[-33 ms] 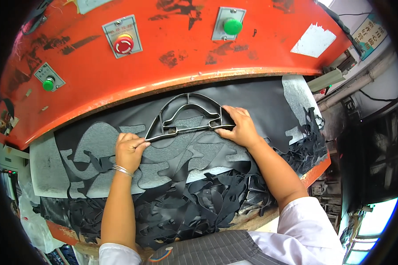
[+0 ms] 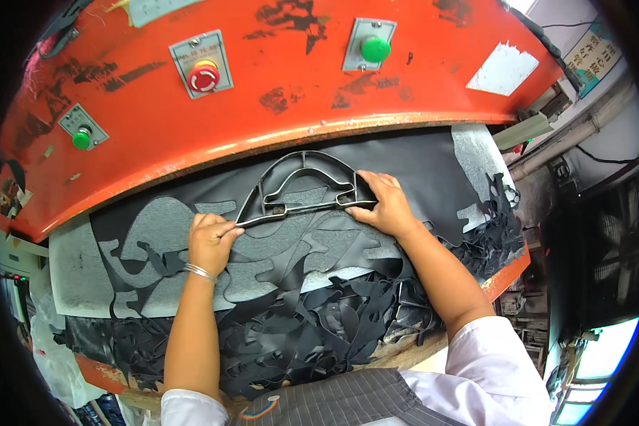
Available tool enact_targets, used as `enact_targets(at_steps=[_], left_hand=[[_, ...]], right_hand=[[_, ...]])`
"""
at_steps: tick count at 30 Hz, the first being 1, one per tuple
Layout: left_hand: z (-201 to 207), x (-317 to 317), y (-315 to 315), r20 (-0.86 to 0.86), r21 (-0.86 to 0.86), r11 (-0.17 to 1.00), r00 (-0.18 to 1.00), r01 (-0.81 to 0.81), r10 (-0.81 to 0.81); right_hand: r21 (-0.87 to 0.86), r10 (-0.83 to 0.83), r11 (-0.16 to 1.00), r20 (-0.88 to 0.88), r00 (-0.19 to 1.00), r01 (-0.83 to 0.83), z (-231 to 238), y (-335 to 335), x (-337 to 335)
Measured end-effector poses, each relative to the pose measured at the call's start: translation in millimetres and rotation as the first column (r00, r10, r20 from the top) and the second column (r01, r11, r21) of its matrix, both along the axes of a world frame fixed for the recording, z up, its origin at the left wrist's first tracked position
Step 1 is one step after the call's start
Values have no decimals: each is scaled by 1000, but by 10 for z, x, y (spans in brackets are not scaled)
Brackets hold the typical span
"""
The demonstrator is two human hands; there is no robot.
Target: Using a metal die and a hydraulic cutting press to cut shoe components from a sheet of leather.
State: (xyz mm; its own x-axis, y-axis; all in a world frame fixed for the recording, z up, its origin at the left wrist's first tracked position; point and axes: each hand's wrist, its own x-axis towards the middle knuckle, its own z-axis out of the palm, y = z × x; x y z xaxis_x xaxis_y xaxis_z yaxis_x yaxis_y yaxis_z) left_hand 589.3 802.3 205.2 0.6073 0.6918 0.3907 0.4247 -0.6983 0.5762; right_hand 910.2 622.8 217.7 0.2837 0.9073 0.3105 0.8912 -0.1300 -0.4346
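A metal cutting die point(image 2: 303, 154), arched at the far side with a stepped inner blade, lies on a sheet of black leather-like material point(image 2: 412, 160). My left hand point(image 2: 211, 238) pinches the die's left corner between thumb and fingers. At the opposite corner my right hand point(image 2: 385, 204) grips the frame, its thumb at the near edge and fingers over the outer side. Nearer to me the sheet has curved cut-outs, through which a grey-white cutting board point(image 2: 78, 273) shows.
An orange-red press point(image 2: 263, 92) spans the far side, bearing a red stop button point(image 2: 203, 76) and green buttons point(image 2: 375, 49). Black offcuts point(image 2: 334, 323) heap along the near edge and at the right. A clear plastic bag point(image 2: 53, 351) hangs at the lower left.
The view has shifted very slightly. Both hands stay on the die, which has not visibly moved over the sheet.
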Motion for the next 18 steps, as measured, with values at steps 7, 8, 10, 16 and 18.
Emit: enact_targets(at_steps=[7, 8, 10, 16, 18], left_hand=[[215, -323, -28, 122, -128, 990, 990, -61, 76], [308, -401, -30, 210, -242, 964, 964, -113, 165], [577, -691, 38, 246, -179, 962, 937, -208, 248], [1460, -1215, -188, 697, 352, 782, 701, -515, 148], [1634, -1415, -212, 496, 473, 749, 843, -463, 207]], right_hand=[[45, -172, 983, -113, 979, 178, 498, -190, -347], [190, -147, 961, -271, 951, 203, 529, -238, -316], [376, -41, 886, -521, 853, 272, 891, -305, -447], [638, 61, 705, -490, 870, 309, 1464, -90, -720], [637, -30, 701, -423, 906, 321, 1525, -183, -849]])
